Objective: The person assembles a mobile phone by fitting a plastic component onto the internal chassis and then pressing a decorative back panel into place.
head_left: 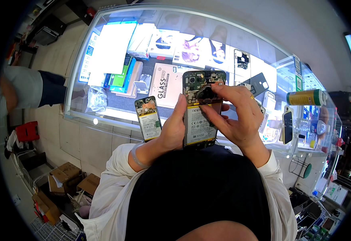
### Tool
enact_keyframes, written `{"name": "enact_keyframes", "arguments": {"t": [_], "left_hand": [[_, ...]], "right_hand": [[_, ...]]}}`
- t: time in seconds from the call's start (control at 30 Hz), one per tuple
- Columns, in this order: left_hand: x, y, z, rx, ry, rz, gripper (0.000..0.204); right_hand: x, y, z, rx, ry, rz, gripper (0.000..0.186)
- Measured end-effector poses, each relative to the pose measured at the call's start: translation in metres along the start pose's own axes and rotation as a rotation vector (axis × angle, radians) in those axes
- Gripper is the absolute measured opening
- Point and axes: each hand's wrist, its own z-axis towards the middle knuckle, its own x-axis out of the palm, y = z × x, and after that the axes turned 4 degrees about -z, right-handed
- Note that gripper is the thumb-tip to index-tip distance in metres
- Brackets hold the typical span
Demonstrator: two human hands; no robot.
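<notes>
An opened phone (pixel 198 124) with a bare circuit board and large battery is held upright in my left hand (pixel 171 130), thumb along its left side. My right hand (pixel 241 120) is closed at the top of the phone, thumb and index finger on a small dark component (pixel 204 94) over the board; whether it is loose is unclear. Left of my left hand, a second opened phone (pixel 150 124) lies on the glass counter, its battery and board exposed.
The lit glass display counter (pixel 77 106) holds boxes. On the right stand a yellow canister (pixel 304 97) and a phone (pixel 288 126). A person (pixel 31 86) is at far left, near a red object (pixel 28 130). Cardboard boxes (pixel 67 174) sit at lower left.
</notes>
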Motion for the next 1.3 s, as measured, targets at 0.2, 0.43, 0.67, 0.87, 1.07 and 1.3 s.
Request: {"name": "enact_keyframes", "arguments": {"t": [0.2, 0.43, 0.67, 0.87, 1.07, 1.3], "left_hand": [[0.003, 0.001, -0.002, -0.014, -0.098, 0.077, 0.061], [-0.002, 0.001, -0.003, -0.026, -0.004, 0.037, 0.059], [-0.004, 0.005, -0.003, 0.006, -0.141, -0.029, 0.055], [0.002, 0.002, -0.001, -0.013, -0.140, 0.014, 0.055], [0.000, 0.002, -0.002, -0.040, -0.146, 0.020, 0.057], [0.001, 0.003, 0.000, -0.067, -0.147, 0.028, 0.057]], "right_hand": [[0.006, -0.002, 0.002, -0.081, -0.094, 0.029, 0.038], [0.003, -0.003, 0.006, -0.111, -0.096, -0.028, 0.035], [0.000, -0.009, 0.009, -0.204, -0.010, -0.096, 0.035], [-0.009, -0.009, 0.012, -0.171, 0.072, -0.108, 0.038], [-0.007, -0.016, 0.004, -0.181, 0.075, -0.177, 0.040], [-0.004, -0.020, 0.004, -0.216, 0.031, -0.123, 0.040]]}}
